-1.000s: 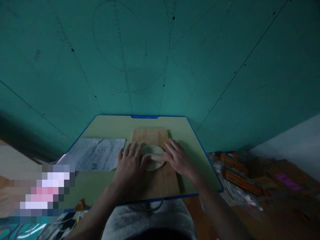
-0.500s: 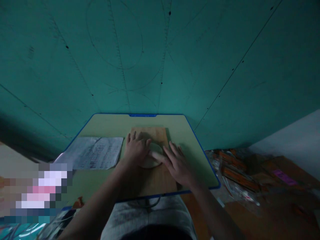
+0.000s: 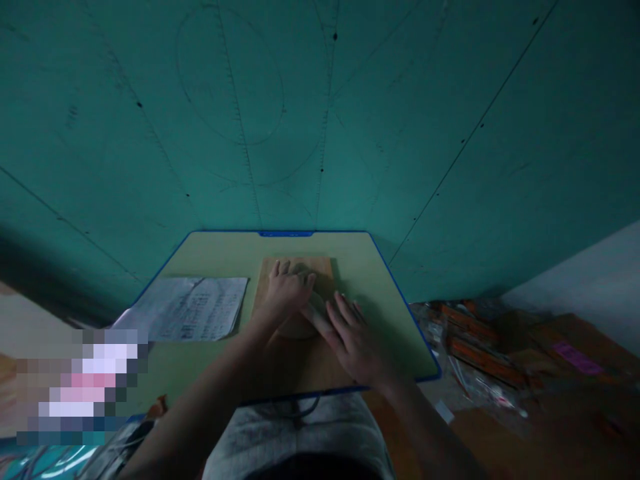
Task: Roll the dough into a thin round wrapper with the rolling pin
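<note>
A pale rolling pin (image 3: 319, 319) lies slantwise over a flat, round piece of dough (image 3: 296, 329) on a wooden cutting board (image 3: 280, 370). My left hand (image 3: 290, 291) is on the pin's far left end, its fingers reaching forward over the dough and board. My right hand (image 3: 354, 340) presses on the near right end, with its fingers extended past the board's right side. Both palms cover the pin's ends, so only its middle shows. The hands also hide part of the dough, and the dim light blurs its edge.
The board rests on a small blue-edged table (image 3: 395, 333) against a green wall (image 3: 300, 120). Written paper sheets (image 3: 200, 310) lie left of the board. Plastic-wrapped items (image 3: 475, 353) and cardboard (image 3: 555, 340) are on the floor at right.
My left hand has moved a little right and forward with its end of the pin. The pin now slants more steeply, while my right hand has shifted slightly toward me.
</note>
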The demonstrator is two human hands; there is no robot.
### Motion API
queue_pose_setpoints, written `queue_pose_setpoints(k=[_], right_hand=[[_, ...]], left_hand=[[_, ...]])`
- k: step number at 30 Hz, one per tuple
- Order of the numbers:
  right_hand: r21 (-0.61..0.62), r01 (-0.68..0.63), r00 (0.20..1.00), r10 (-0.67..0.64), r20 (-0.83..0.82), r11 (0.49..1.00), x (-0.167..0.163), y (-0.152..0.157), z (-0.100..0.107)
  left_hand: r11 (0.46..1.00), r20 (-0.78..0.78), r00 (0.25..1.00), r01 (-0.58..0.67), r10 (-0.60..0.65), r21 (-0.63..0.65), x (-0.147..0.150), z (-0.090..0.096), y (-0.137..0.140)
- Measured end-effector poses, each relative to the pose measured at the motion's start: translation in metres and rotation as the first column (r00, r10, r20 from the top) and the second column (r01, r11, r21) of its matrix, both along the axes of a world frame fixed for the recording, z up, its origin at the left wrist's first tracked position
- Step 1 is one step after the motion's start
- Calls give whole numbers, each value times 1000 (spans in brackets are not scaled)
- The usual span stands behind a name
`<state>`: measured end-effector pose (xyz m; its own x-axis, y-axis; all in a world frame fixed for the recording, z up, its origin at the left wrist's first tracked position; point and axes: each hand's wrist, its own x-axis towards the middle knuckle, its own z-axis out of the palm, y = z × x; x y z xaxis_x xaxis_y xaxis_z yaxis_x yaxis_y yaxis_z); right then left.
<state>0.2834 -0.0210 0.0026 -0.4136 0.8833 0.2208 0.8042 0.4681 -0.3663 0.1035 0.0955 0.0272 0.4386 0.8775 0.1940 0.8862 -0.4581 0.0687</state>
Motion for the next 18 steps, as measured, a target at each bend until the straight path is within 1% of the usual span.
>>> queue_pose_setpoints(k=[2, 3, 4, 6, 7, 10, 12, 13, 15, 18], right_hand=[[7, 29, 999, -29, 45, 1000, 7, 9, -4], [-4, 34, 998, -34, 52, 999, 8, 10, -4], [-16, 37, 998, -36, 48, 999, 5, 8, -3], [-47, 14, 1000, -13, 20, 999, -8, -3, 3], [-63, -22, 1000, 22, 0, 998, -19, -11, 8], [-79, -177, 983, 172, -62, 981, -54, -32, 23], [-47, -252, 965, 247, -90, 967, -70, -39, 29], [-29, -267, 960, 263, -95, 963, -74, -40, 29], [-12, -254, 963, 252, -92, 967, -71, -38, 25], [-3, -184, 981, 184, -59, 983, -50, -37, 13]], left_hand=[[999, -7, 999, -51, 51, -6, 13, 4, 2], [997, -1, 997, -77, 77, 1, 15, 4, 0], [995, 8, 995, -95, 95, 14, 12, 1, -3], [994, 25, 995, -102, 100, 48, -4, -9, -11], [996, 23, 998, -63, 62, 62, -17, -14, -15], [989, -16, 991, 134, -134, 68, -56, -28, -23], [980, -23, 981, 193, -192, 47, -68, -29, -23], [981, -24, 981, 193, -192, 30, -66, -27, -21], [983, -38, 983, 181, -181, -21, -49, -22, -16], [982, -27, 989, 143, -147, -121, -1, -11, -8]])
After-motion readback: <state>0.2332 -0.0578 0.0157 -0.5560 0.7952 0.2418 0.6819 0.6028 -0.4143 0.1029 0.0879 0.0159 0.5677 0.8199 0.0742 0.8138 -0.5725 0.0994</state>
